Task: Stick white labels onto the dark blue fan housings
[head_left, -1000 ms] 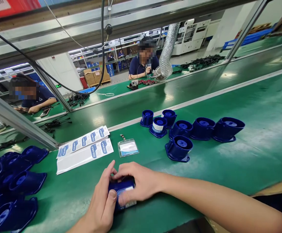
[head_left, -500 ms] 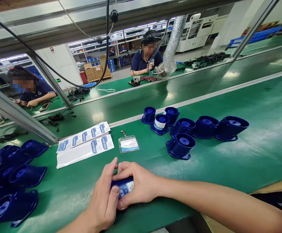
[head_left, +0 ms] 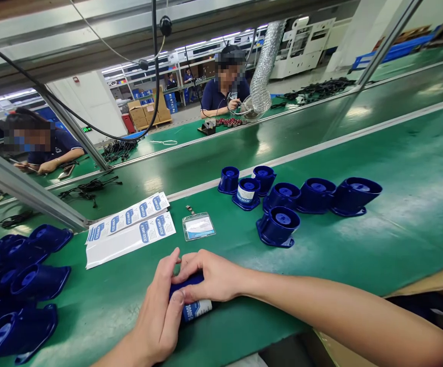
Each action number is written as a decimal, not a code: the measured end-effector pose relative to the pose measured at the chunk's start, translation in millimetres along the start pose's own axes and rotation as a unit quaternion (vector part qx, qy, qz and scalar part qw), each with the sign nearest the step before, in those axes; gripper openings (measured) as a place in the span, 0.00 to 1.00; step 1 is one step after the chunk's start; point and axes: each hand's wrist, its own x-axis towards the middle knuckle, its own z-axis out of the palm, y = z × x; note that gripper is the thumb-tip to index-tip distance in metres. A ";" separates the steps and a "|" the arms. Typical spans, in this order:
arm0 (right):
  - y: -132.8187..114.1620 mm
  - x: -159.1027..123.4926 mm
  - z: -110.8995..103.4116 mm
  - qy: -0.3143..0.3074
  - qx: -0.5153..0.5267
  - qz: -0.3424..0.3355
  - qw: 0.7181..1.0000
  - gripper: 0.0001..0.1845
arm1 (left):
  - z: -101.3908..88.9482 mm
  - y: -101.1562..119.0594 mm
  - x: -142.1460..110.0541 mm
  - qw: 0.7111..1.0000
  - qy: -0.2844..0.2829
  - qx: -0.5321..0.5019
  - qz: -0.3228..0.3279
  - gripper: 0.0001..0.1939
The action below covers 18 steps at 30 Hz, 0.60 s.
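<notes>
Both hands are closed round a blue plastic housing [head_left: 188, 283] low on the green bench. My left hand [head_left: 158, 306] wraps its left side, thumb toward me. From the right, my right hand [head_left: 210, 278] grips it, with its thumb across the near face. A white and blue label [head_left: 197, 309] shows on that face below the right thumb; part of its print is hidden. Past my hands lie printed label sheets [head_left: 130, 232], where some backing is bare. A clear badge holder [head_left: 198, 227] with a clip rests to their right.
Blue housings [head_left: 278, 227] stand at the right, at least one labelled [head_left: 245, 194]. More housings [head_left: 40, 282] crowd the left side. Black cables [head_left: 120, 149] lie near the metal frame post [head_left: 68, 125]. Two co-workers [head_left: 225, 94] sit across the line.
My right thumb has moved up off the label's middle, and more of the label's right end shows. The view has shifted slightly. Both hands stay on the housing.
</notes>
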 end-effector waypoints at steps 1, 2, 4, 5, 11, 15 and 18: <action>-1.0 0.0 -2.6 -0.012 -0.006 -0.007 1.000 0.22 | -0.8 0.1 -0.1 1.000 -0.002 -0.001 -0.006 0.32; -2.2 -0.1 -5.7 -0.026 -0.014 -0.012 0.999 0.22 | -1.7 0.0 -0.4 1.000 -0.005 -0.003 -0.012 0.33; -5.3 -0.8 -13.9 -0.048 -0.041 -0.013 0.998 0.21 | -2.9 -0.5 -1.8 1.000 -0.008 -0.009 -0.021 0.33; -7.0 -1.4 -19.0 -0.055 -0.063 -0.007 0.996 0.21 | -3.1 -0.7 -2.8 1.000 -0.010 -0.010 -0.025 0.33; -11.1 -4.2 -56.2 -0.081 -0.154 0.044 0.984 0.32 | -3.0 -2.2 -6.1 0.998 -0.028 -0.013 -0.053 0.33; 0.8 -2.5 -66.2 -0.162 0.000 0.125 0.979 0.49 | -8.6 -8.8 -0.7 0.998 -0.020 -0.053 0.004 0.32; 8.0 1.2 -54.0 -0.176 0.123 0.157 0.964 0.50 | -14.0 -14.8 3.8 0.990 -0.019 -0.091 0.105 0.34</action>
